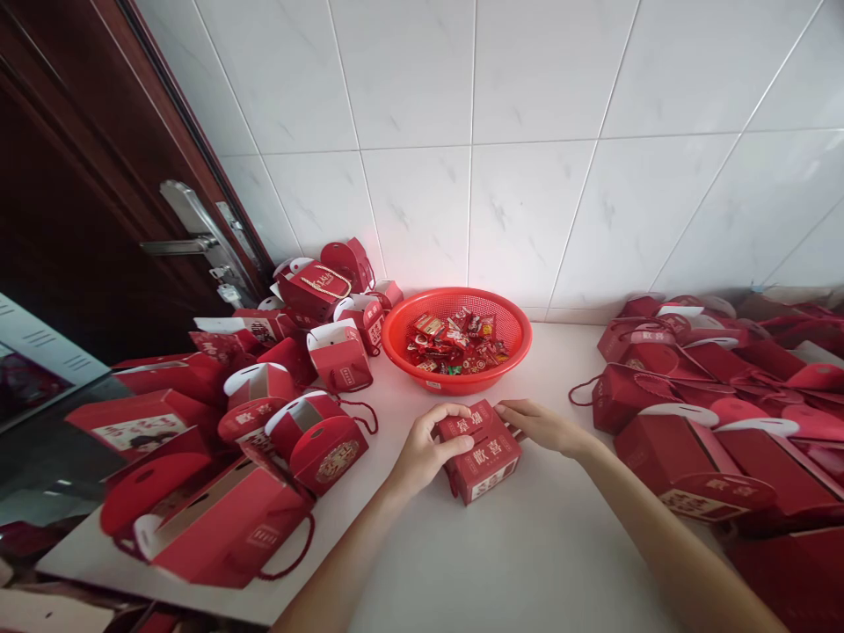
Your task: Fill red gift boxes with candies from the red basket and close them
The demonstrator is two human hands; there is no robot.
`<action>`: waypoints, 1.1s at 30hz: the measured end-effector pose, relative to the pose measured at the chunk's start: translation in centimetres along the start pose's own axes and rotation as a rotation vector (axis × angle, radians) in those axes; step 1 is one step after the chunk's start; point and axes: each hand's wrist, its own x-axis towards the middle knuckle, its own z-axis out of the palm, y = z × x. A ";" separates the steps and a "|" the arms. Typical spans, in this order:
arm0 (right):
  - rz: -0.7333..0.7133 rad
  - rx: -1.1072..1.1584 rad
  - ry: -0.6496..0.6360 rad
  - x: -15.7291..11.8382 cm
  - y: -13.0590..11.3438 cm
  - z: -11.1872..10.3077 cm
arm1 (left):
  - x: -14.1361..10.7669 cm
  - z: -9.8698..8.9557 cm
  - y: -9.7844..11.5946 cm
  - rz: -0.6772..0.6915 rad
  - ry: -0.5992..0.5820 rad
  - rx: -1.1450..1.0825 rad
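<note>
A small red box [486, 453] with pale lettering lies on the white table [462, 563] between my hands. My left hand [428, 448] grips its left side, with the thumb across the top face and the fingers at the far edge. At the box's right side, my right hand [541, 426] has its fingers pressed together against the edge, near a dark cord. Its fingertips are partly hidden. Just beyond the box sits a red plastic basket [458, 382] holding wrapped sweets [454, 338].
Several open red boxes [224, 527] with cord handles crowd the left side. On the right are more red boxes [686, 457], many folded shut. A tiled wall [534, 202] stands behind the table, and a dark door [79, 176] is at the left.
</note>
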 end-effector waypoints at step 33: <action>-0.366 -0.483 0.031 -3.6 -4.1 1.8 | 0.1 -4.5 1.2 -0.042 -0.123 0.292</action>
